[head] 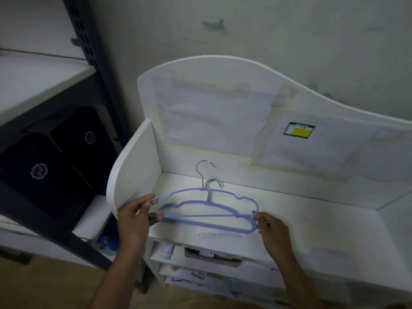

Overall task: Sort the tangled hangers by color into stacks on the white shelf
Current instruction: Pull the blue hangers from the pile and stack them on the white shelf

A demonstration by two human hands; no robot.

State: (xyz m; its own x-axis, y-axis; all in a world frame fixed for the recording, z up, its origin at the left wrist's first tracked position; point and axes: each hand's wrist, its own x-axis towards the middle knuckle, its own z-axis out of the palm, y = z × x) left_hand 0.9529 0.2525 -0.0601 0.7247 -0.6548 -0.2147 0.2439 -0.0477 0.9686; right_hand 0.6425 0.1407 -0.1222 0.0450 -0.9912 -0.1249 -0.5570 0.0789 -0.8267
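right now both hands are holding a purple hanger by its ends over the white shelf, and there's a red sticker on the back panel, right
Not quite: the sticker on the back panel is green and yellow, not red, as the head view shows. The rest stands: the left hand and right hand hold a purple hanger by its ends over the white shelf.

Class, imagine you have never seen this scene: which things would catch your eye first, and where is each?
First, the purple hanger held by both ends over the white shelf, the left hand pinching one end and the right hand the other. Under it lies a second purple hanger on the shelf. A green and yellow sticker stands out on the back panel, to the right.
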